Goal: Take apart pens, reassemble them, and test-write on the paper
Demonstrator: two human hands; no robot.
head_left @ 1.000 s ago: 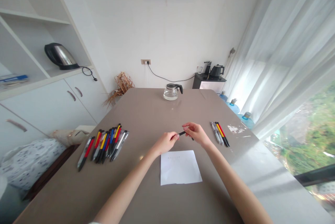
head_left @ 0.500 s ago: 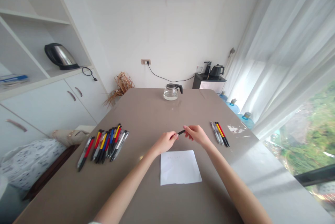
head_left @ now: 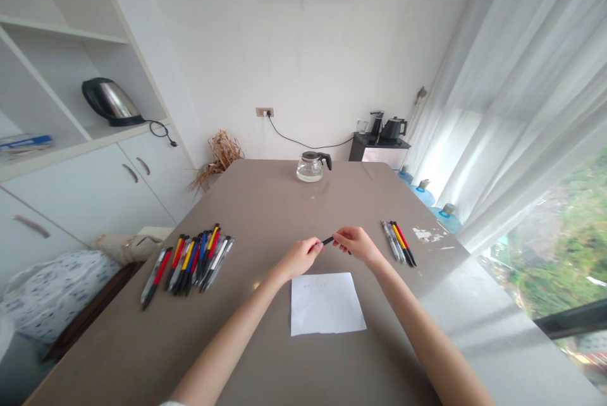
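Okay, both hands are up mid-table over the near half, working on one black pen (head_left: 327, 241). Left hand (head_left: 302, 257) has it pinched, thumb and fingers together on the near-left end. Right hand (head_left: 353, 243) has its fingertips closed on the other end, so the pen spans the small gap between the hands, just beyond the top edge of a white sheet (head_left: 327, 308). A small dark tip (head_left: 349, 252) pokes out under the right hand; can't tell if it's the same pen or a separate part. Sheet lies flat on the table (head_left: 275, 203), faint marks near its far edge, too small to read. Mixed pens (head_left: 194, 260) sit bunched to the person's left: red, yellow, blue, white, clear. Smaller row of pens (head_left: 399, 243) on the right, clear ones beside yellow and red. Glass pot (head_left: 310, 169), black handle, some clear liquid inside, at the far end.
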